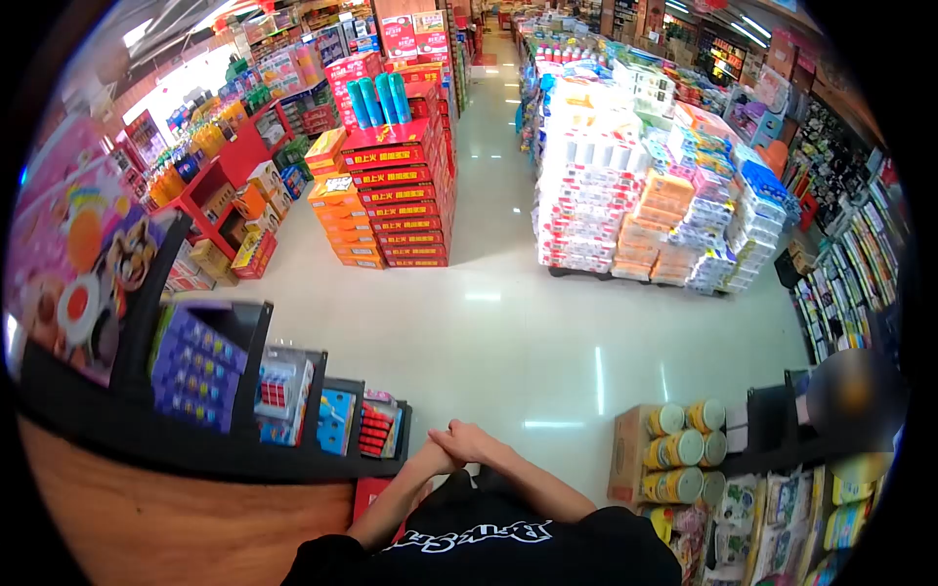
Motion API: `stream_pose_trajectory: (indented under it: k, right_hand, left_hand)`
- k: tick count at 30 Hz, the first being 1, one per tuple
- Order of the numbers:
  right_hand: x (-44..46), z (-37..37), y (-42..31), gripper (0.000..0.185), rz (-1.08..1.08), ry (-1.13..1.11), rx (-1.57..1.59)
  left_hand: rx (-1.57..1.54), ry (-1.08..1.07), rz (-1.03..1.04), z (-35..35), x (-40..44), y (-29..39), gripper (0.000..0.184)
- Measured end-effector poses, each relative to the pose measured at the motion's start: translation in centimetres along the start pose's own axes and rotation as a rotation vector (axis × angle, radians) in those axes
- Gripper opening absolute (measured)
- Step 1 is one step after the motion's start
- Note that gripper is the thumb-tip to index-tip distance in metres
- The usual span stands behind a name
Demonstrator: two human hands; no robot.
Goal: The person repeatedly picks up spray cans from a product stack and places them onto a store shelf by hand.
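Note:
My left hand [433, 459] and my right hand [471, 442] are clasped together in front of my black shirt [489, 562]. The right hand lies over the left, its fingers closed around it. Most of the left hand's fingers are hidden beneath, so their shape cannot be made out. No object shows in either hand. Nearest to them on the left is a black display shelf [322, 467] with small boxed toys, including a pack of red items [375, 430].
Stacked red cartons [405, 210] and orange cartons [347, 220] stand ahead left. A large pile of tissue packs [586, 200] stands ahead right. Yellow tins [674, 449] sit at the lower right by packed shelves. A tiled floor [489, 332] runs between them. A wooden surface [186, 527] is lower left.

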State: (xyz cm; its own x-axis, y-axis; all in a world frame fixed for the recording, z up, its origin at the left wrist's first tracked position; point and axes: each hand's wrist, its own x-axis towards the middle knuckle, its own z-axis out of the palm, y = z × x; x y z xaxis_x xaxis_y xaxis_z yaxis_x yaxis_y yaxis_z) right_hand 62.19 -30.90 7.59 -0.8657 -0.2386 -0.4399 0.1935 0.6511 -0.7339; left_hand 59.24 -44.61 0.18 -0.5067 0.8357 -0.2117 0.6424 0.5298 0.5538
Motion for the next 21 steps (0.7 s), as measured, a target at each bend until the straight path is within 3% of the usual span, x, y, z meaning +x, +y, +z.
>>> stream_pose_trajectory:
  k: [3,7,11,14,17,21]
  right_hand:
    - [4.8,-6.1,-1.6,0.06,0.011,-0.04,0.009]
    - [12.2,-10.5,-1.4,0.071,0.011,0.029,-0.07]
    - [19.9,-14.2,-1.2,0.067,0.028,0.016,-0.113]
    - [26.1,-17.8,-0.7,0.063,-0.077,0.05,-0.195]
    - [32.7,-22.0,0.0,0.061,-0.146,0.166,-0.207]
    - [39.7,-30.8,-0.9,0.062,-0.1,0.145,-0.268]
  left_hand:
    - [-0.098,-0.13,-0.199,-6.2,5.1,-1.8,0.03]
    - [-0.197,0.14,-0.001,-7.0,10.3,-8.6,0.036]
    - [-0.31,0.075,-0.024,-8.0,16.5,-16.0,0.03]
    - [-0.349,0.034,-0.03,-11.7,21.8,-20.6,0.029]
    - [-0.398,-0.031,-0.026,-17.7,27.5,-23.6,0.028]
    - [-0.554,-0.117,-0.001,-25.8,35.5,-25.8,0.028]
